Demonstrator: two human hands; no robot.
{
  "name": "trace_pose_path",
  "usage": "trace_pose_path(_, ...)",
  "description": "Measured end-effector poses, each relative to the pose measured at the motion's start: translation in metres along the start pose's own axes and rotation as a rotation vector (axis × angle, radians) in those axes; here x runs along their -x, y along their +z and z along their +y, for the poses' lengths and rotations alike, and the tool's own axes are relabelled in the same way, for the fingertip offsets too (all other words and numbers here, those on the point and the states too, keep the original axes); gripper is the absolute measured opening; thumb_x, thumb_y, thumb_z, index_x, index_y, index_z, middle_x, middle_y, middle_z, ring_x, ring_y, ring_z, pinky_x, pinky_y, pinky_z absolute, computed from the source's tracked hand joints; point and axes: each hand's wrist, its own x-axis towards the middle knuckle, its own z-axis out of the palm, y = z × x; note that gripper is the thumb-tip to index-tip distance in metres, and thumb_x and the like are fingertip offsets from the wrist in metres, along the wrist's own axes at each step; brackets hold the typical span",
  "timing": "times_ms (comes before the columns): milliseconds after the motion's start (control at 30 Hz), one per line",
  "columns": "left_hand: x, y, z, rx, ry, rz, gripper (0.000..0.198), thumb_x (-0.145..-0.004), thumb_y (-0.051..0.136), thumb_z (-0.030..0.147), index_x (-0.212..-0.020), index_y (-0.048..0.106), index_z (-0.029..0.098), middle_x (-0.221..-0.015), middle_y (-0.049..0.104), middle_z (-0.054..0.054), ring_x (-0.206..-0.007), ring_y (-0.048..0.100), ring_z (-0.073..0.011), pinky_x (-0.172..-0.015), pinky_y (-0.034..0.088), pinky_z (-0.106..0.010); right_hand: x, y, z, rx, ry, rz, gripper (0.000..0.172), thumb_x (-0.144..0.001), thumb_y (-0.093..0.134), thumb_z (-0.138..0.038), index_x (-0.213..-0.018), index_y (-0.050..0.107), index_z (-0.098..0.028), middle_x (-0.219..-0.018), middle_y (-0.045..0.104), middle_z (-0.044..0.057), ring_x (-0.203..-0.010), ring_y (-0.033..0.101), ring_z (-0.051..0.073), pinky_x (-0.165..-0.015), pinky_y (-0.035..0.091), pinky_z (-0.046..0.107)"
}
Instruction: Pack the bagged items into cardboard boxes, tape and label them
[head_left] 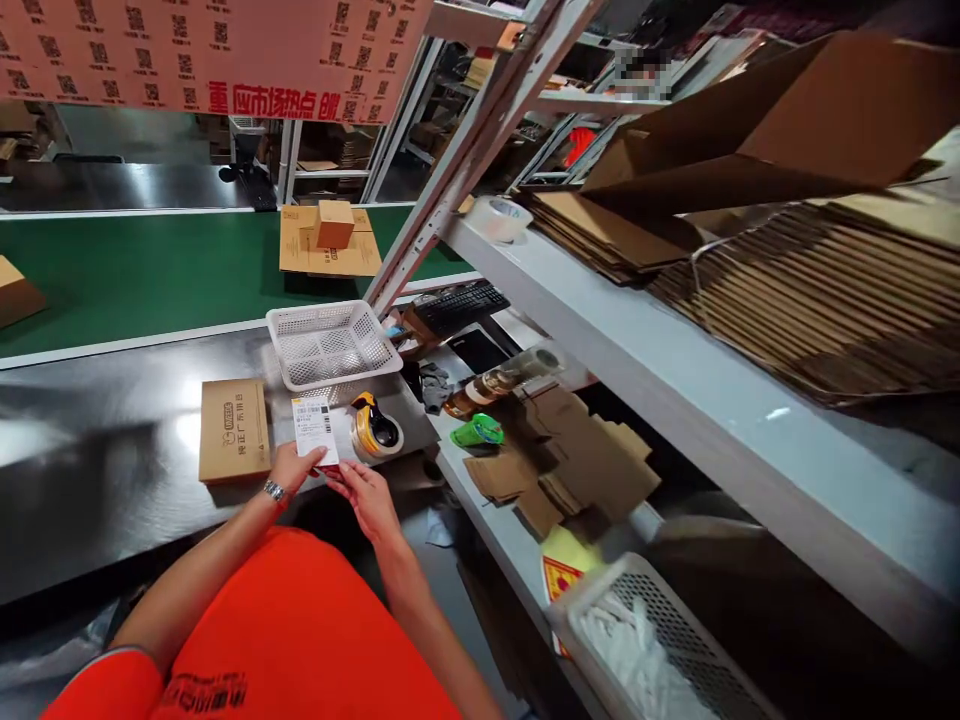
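My left hand (291,467) and my right hand (365,495) both pinch the lower edge of a white shipping label (314,428) with a barcode, held just above the steel table's near edge. A small red item shows under the label between my fingers; I cannot make out what it is. A sealed flat cardboard box (233,430) lies on the table just left of my left hand. A yellow tape dispenser (373,430) sits right of the label.
A white plastic basket (331,343) stands behind the label. A green conveyor (150,275) carries cardboard boxes (330,235). Flattened cartons (817,290) fill the right shelf. A keyboard (459,303), a tape roll (500,381), cardboard scraps (562,465) and another basket (660,640) lie lower right.
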Motion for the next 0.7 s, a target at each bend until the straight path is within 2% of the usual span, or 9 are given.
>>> trace_pose_path(100, 0.007, 0.016, -0.001, -0.032, -0.025, 0.005, 0.024, -0.091, 0.086, 0.028, -0.106, 0.086, 0.009, -0.109, 0.089, -0.019, -0.082, 0.083, -0.0255, -0.07, 0.068, -0.035, 0.002, -0.017, 0.0, 0.003, -0.012, 0.004, 0.063, -0.058, 0.108, -0.066, -0.094, 0.091, -0.018, -0.097, 0.088, 0.01, -0.093, 0.082, 0.024, -0.085, 0.068, 0.035)
trace_pose_path(267, 0.019, 0.043, -0.007, -0.096, -0.031, -0.038, 0.027, -0.093, 0.083, 0.027, -0.113, 0.084, 0.008, -0.112, 0.089, -0.017, -0.087, 0.084, -0.0261, -0.073, 0.067, -0.034, 0.007, -0.048, 0.003, 0.03, -0.035, 0.054, 0.063, -0.055, 0.107, -0.066, -0.09, 0.092, -0.017, -0.091, 0.088, 0.01, -0.089, 0.083, 0.027, -0.079, 0.068, 0.036)
trace_pose_path(400, 0.029, 0.063, -0.019, -0.216, -0.017, -0.077, 0.029, -0.096, 0.079, 0.027, -0.115, 0.081, 0.005, -0.112, 0.087, -0.022, -0.091, 0.085, -0.0306, -0.082, 0.068, -0.041, 0.013, -0.072, 0.008, 0.045, -0.043, 0.088, 0.057, -0.056, 0.106, -0.065, -0.086, 0.092, -0.018, -0.087, 0.087, 0.009, -0.083, 0.082, 0.025, -0.075, 0.066, 0.035)
trace_pose_path(433, 0.032, 0.067, -0.022, -0.255, -0.007, -0.062, 0.031, -0.095, 0.08, 0.025, -0.118, 0.08, 0.005, -0.115, 0.087, -0.023, -0.097, 0.085, -0.0328, -0.088, 0.069, -0.044, 0.015, -0.078, 0.009, 0.05, -0.048, 0.098, 0.056, -0.056, 0.105, -0.064, -0.084, 0.092, -0.019, -0.085, 0.087, 0.009, -0.082, 0.081, 0.025, -0.074, 0.066, 0.035)
trace_pose_path(500, 0.039, 0.074, -0.027, -0.339, 0.031, 0.004, 0.043, -0.089, 0.084, 0.022, -0.129, 0.076, 0.007, -0.133, 0.082, -0.026, -0.124, 0.08, -0.039, -0.108, 0.065, -0.052, 0.019, -0.088, 0.011, 0.062, -0.06, 0.112, 0.054, -0.056, 0.105, -0.065, -0.081, 0.091, -0.019, -0.083, 0.086, 0.01, -0.081, 0.081, 0.026, -0.074, 0.066, 0.037)
trace_pose_path(567, 0.048, 0.081, -0.031, -0.422, 0.108, 0.069, 0.057, -0.083, 0.089, 0.023, -0.136, 0.074, 0.011, -0.152, 0.072, -0.026, -0.15, 0.064, -0.0422, -0.128, 0.052, -0.056, 0.023, -0.097, 0.013, 0.071, -0.068, 0.109, 0.053, -0.058, 0.103, -0.067, -0.08, 0.091, -0.02, -0.082, 0.086, 0.01, -0.081, 0.081, 0.027, -0.074, 0.067, 0.038)
trace_pose_path(633, 0.058, 0.087, -0.034, -0.498, 0.224, 0.007, 0.046, -0.087, 0.086, 0.029, -0.13, 0.078, 0.015, -0.154, 0.073, -0.022, -0.155, 0.06, -0.0399, -0.135, 0.045, -0.055, 0.028, -0.106, 0.014, 0.073, -0.072, 0.095, 0.051, -0.061, 0.101, -0.067, -0.08, 0.091, -0.021, -0.082, 0.086, 0.009, -0.081, 0.08, 0.027, -0.075, 0.067, 0.038)
trace_pose_path(700, 0.068, 0.094, -0.036, -0.554, 0.312, -0.162, 0.029, -0.097, 0.075, 0.038, -0.116, 0.084, 0.017, -0.136, 0.082, -0.018, -0.138, 0.073, -0.0359, -0.127, 0.052, -0.049, 0.034, -0.114, 0.015, 0.078, -0.072, 0.061, 0.046, -0.065, 0.1, -0.063, -0.079, 0.091, -0.02, -0.082, 0.086, 0.008, -0.081, 0.079, 0.026, -0.074, 0.066, 0.037)
